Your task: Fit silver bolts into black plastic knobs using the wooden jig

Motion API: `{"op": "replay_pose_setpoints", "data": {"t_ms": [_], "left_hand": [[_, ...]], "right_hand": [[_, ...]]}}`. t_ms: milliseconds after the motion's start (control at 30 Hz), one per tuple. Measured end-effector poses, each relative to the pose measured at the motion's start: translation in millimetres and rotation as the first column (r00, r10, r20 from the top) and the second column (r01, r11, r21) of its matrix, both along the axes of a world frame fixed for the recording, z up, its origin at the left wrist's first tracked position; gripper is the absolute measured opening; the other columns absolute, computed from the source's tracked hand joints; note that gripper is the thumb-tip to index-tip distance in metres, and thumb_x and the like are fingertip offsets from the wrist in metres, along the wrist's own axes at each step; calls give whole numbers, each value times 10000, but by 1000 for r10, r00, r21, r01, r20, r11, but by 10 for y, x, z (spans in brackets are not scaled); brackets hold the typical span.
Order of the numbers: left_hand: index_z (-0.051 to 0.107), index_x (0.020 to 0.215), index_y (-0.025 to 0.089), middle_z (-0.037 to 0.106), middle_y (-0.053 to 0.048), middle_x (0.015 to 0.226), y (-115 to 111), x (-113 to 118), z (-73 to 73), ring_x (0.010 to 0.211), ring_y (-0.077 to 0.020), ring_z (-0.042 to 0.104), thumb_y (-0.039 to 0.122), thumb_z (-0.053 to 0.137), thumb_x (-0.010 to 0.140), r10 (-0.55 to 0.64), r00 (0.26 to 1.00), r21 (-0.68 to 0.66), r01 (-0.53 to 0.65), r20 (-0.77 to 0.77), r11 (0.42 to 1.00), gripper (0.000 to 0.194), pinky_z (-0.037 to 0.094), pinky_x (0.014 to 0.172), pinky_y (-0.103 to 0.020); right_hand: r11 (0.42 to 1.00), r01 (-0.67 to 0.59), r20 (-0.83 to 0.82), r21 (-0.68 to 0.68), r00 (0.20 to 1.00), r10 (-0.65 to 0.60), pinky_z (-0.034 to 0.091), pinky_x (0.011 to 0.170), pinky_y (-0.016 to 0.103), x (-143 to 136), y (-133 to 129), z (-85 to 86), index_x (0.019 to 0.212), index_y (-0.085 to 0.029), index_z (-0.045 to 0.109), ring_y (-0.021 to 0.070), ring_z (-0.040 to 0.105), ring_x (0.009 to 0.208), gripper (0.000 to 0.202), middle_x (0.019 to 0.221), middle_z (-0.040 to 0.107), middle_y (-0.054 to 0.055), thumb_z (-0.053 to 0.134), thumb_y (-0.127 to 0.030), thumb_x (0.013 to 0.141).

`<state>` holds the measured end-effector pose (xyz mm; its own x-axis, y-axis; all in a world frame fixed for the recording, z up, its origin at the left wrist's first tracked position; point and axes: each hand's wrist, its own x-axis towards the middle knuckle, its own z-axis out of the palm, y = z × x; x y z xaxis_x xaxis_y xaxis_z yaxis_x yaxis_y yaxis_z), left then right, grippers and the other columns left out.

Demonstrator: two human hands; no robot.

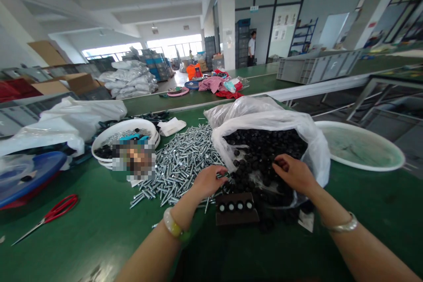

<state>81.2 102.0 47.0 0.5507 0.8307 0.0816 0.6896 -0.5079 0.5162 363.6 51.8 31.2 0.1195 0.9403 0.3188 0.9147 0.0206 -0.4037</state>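
Note:
My left hand (pixel 209 181) is over the right edge of a pile of silver bolts (pixel 185 158), beside loose black caps. Its thumb and fingers curl toward each other; whatever lies between them is too small to name. At the mouth of a white plastic bag (pixel 319 158), my right hand (pixel 295 175) has its fingertips pinched together among small black caps (pixel 261 141). I cannot make out what it grips. Between and below both hands sits a dark block (pixel 236 219) with a row of several round pieces showing pale tops.
Red-handled scissors (pixel 61 208) lie at left, near a blue basin (pixel 42 176). A white tub (pixel 125 130) of parts stands behind the bolts, partly blurred out. A large white round tray (pixel 366 147) lies at right. Grey crates (pixel 317 68) and a person (pixel 251 48) are farther back.

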Motion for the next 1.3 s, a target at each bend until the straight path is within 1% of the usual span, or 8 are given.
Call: {"op": "replay_pose_setpoints", "data": {"t_ms": [167,333,433,600,833,933,1067,1300], "left_hand": [[649,994,227,676,-14,982,129,181,-96,890,-185,605,283,620,718,-89,996,-45,89,-2,995,283,445,822,-281],[659,889,191,686,-14,900,147,230,-83,844,-174,614,298,614,727,-41,999,-70,43,32,997,200,465,778,-270],[616,913,147,673,-38,851,89,61,4,741,-151,622,321,577,756,101,986,-141,-83,132,987,238,490,682,-259],[570,946,129,594,13,658,-312,-451,148,516,-86,545,317,607,741,283,859,-386,-110,426,916,281,451,491,-196],[604,1076,212,625,-20,785,-858,-749,110,553,-94,532,326,441,856,232,877,-237,-141,421,961,297,427,463,-187],[600,1088,224,641,-44,895,-919,-686,37,684,-124,571,288,474,845,157,901,-61,-144,405,988,281,481,613,-238],[618,990,188,645,-41,838,-942,-567,-19,589,-106,537,259,577,784,151,912,62,-188,381,980,222,486,589,-239],[660,965,207,669,-63,927,-958,-394,-18,823,-137,625,180,551,812,-68,925,253,-31,374,967,189,526,734,-251]], "right_hand": [[991,-136,-508,10,852,122,473,524,241,-10,-41,6,931,-176,560,131,584,581,271,682,627,5,542,-380,753],[984,-160,-687,-84,724,59,388,357,188,-102,-137,107,954,-178,578,106,531,480,372,701,654,30,558,-479,736],[971,-218,-638,-92,762,111,456,393,203,-177,-193,141,975,-194,611,141,596,539,390,745,689,54,572,-493,728],[893,-449,-324,30,841,433,550,724,304,-540,-386,162,1037,-252,642,208,653,851,302,988,689,59,532,-404,800],[850,-496,12,178,864,503,536,793,324,-857,-677,123,1058,-232,607,193,648,881,264,976,688,57,502,-288,823],[843,-486,45,231,871,489,534,793,314,-879,-723,132,982,-216,632,184,650,866,213,928,695,56,495,-255,823],[843,-466,64,268,882,467,533,798,318,-889,-737,125,982,-210,641,185,645,881,214,943,692,63,502,-235,821],[817,-496,89,294,865,493,524,819,322,-873,-748,97,1028,-225,643,181,636,908,252,990,685,61,499,-200,823]]}}
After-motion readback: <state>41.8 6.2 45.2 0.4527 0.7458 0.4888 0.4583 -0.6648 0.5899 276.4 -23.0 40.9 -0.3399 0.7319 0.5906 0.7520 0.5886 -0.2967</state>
